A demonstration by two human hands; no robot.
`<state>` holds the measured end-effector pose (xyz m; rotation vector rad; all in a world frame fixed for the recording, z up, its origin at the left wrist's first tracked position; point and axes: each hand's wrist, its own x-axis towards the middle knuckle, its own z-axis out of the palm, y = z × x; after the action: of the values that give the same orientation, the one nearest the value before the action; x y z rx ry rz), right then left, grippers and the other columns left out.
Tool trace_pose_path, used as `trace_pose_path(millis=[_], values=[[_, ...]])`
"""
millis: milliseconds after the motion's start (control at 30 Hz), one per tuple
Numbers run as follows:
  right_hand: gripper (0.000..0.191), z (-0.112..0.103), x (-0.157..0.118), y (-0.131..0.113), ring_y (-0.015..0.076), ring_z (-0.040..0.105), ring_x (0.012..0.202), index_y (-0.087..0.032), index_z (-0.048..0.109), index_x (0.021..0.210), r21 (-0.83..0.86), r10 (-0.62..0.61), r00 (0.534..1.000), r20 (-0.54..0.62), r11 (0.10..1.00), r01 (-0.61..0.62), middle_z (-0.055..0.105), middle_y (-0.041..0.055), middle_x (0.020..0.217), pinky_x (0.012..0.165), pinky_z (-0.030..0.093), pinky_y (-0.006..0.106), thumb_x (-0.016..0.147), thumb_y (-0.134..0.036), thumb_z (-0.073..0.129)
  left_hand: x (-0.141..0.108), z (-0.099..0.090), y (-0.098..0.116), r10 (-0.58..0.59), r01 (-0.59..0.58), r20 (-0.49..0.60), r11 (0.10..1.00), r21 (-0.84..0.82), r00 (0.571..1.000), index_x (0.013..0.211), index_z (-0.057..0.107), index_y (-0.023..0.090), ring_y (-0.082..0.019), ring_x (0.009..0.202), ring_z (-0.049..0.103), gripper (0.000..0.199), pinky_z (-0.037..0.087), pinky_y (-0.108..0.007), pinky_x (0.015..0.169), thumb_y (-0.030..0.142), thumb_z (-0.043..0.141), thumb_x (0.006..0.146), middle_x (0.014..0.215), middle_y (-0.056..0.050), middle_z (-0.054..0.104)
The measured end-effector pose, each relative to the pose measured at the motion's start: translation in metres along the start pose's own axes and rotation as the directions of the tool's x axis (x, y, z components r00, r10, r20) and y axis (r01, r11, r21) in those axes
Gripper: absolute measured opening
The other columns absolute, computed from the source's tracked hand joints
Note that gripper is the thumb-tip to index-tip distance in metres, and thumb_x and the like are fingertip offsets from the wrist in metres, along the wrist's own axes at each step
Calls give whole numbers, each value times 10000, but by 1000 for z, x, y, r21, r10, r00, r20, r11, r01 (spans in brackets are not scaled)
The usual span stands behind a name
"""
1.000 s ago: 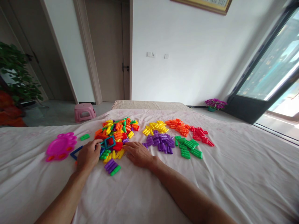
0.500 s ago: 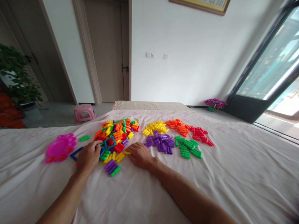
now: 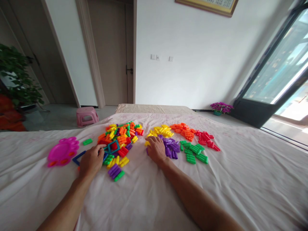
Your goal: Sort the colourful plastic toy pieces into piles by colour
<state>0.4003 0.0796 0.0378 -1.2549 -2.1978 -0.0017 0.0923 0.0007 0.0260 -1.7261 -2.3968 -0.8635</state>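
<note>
A mixed pile of colored plastic pieces point(image 3: 122, 140) lies left of the middle on the cloth. My left hand point(image 3: 91, 160) is at its near left edge, fingers closed by blue frame pieces; its grip is hidden. To the right are sorted heaps: yellow point(image 3: 163, 131), purple point(image 3: 171, 148), orange point(image 3: 183, 131), red point(image 3: 206, 140) and green point(image 3: 195, 151). My right hand point(image 3: 156, 149) is at the left side of the purple heap, just below the yellow one, with a yellow piece point(image 3: 147, 143) at its fingertips.
A magenta paw-shaped tray point(image 3: 60, 153) lies at the left, with a green piece point(image 3: 87, 141) beside it. Purple pieces point(image 3: 115, 171) and a green piece point(image 3: 119, 176) lie nearest me. Beyond the cloth stands a pink stool point(image 3: 87, 116).
My right hand has moved right and away from me, from the mixed pile to the yellow and purple heaps, with a yellow piece. My left hand has hardly moved.
</note>
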Motion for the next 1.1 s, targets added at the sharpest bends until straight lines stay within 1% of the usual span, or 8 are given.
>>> trace_pose_path(millis=[67,133,233,333,467,633,933,1100], values=[[345,0,-1,-1,250,561,1110,-253,689,1158,41,-14,999,35,999,13,681,54,1206,966,421,400,864,-112,576,0,-1,1,-7,7,6,1000,-1,1000,1131,705,232,-218,977,675,398,460,-296,773,317,374,928,1109,-56,751],[321,0,-4,-7,230,577,1076,-249,705,1116,102,-76,994,84,993,67,705,43,1140,964,423,381,864,-101,573,0,-1,1,-17,17,8,1000,0,1000,1130,707,236,-222,979,674,399,460,-300,769,322,373,929,1111,-57,750],[323,1,-8,-21,218,582,1060,-245,710,1111,163,-182,975,125,973,161,718,38,1083,958,419,367,852,-92,592,-1,-1,1,-19,19,10,1000,-9,1000,1133,705,239,-224,979,672,404,457,-302,762,330,365,935,1117,-56,747],[322,4,-12,-32,215,583,1058,-240,704,1127,195,-277,947,165,950,244,714,42,1091,931,426,347,846,-110,617,-1,0,0,-17,17,15,1000,-15,1000,1135,702,234,-224,983,670,406,453,-303,766,329,360,937,1119,-58,747],[273,5,-13,-37,209,596,1020,-215,697,1133,202,-379,900,213,919,339,715,54,1069,898,429,328,878,-157,618,0,3,-3,-8,8,5,1000,-7,1000,1131,702,237,-212,980,671,398,452,-292,772,329,367,936,1121,-52,747],[228,4,-12,-36,202,601,960,-195,689,1137,179,-395,888,235,916,360,707,73,1042,878,430,324,944,-222,571,1,3,-3,6,-6,-3,1000,-2,1000,1123,705,234,-203,984,674,401,452,-281,772,322,360,938,1101,-49,754],[207,9,-12,-33,196,594,963,-180,697,1076,212,-437,872,220,894,394,703,78,1025,897,435,319,979,-224,520,0,4,-3,9,-9,-7,1000,-4,1000,1125,705,234,-205,969,674,399,449,-284,755,329,366,938,1110,-49,751],[209,10,-11,-32,194,598,965,-180,703,1058,220,-448,870,207,887,405,708,73,1035,902,440,317,985,-233,515,0,3,-4,-14,14,1,1000,-18,1000,1124,707,238,-219,989,664,393,444,-297,758,327,375,933,1142,-44,744]])
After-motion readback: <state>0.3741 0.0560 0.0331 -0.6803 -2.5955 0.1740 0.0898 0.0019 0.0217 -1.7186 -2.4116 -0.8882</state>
